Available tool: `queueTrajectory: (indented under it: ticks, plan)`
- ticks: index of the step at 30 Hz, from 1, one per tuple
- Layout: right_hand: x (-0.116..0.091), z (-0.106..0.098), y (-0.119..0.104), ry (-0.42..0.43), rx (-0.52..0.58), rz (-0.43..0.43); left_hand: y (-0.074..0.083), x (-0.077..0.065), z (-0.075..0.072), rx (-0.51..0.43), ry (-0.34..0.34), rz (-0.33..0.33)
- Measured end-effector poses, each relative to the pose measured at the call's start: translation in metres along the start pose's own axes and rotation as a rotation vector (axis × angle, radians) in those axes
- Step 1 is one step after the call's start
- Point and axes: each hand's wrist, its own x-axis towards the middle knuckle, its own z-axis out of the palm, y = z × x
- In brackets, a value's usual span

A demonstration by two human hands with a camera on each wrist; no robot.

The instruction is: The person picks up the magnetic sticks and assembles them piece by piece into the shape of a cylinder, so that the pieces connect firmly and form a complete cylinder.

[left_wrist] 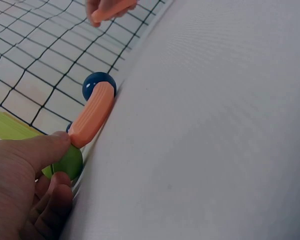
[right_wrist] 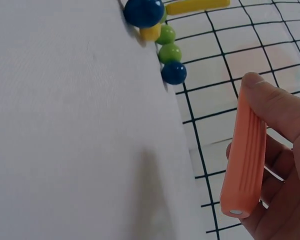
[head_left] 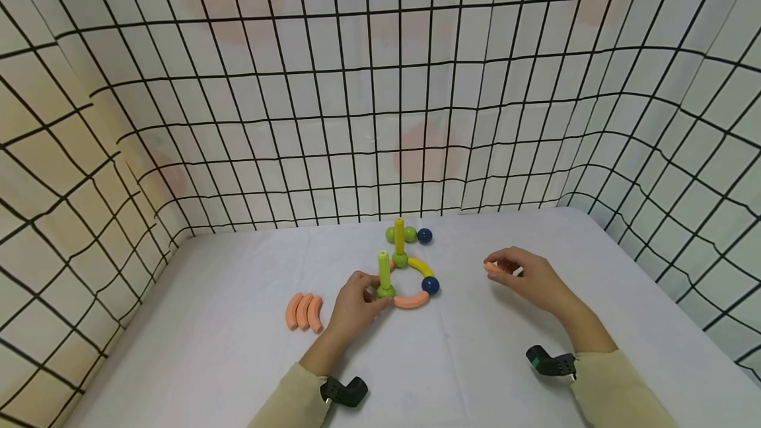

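A ring of balls and curved sticks lies on the table. My left hand [head_left: 355, 306] pinches a green ball [left_wrist: 70, 162] at the ring's near left, with a light-green rod [head_left: 384, 271] standing upright on it. From that ball an orange curved stick [head_left: 411, 300] runs to a blue ball [head_left: 431, 285]. A yellow curved stick [head_left: 421, 265] leads on to a rear green ball [head_left: 400, 259], which carries an upright yellow rod [head_left: 399, 235]. Off to the right, my right hand [head_left: 529, 279] holds another orange curved stick [right_wrist: 245, 160] between thumb and fingers, its metal end showing.
Three orange curved sticks [head_left: 304, 312] lie side by side left of my left hand. Behind the ring sit two green balls [head_left: 410, 234] and a blue ball [head_left: 425, 236] in a row. A white cloth with a black grid [head_left: 368, 117] encloses the white table [head_left: 196, 322].
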Motion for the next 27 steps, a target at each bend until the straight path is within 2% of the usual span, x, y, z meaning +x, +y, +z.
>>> queueTrajectory:
  ticks: [16,27]
  plan:
    - [0.019,0.022,-0.033,0.021,0.086,-0.021,0.001,-0.001,-0.001,-0.012,-0.002,0.002]
    - [0.030,0.030,-0.051,0.016,0.215,-0.003,0.001,-0.001,-0.001,-0.014,-0.002,0.001]
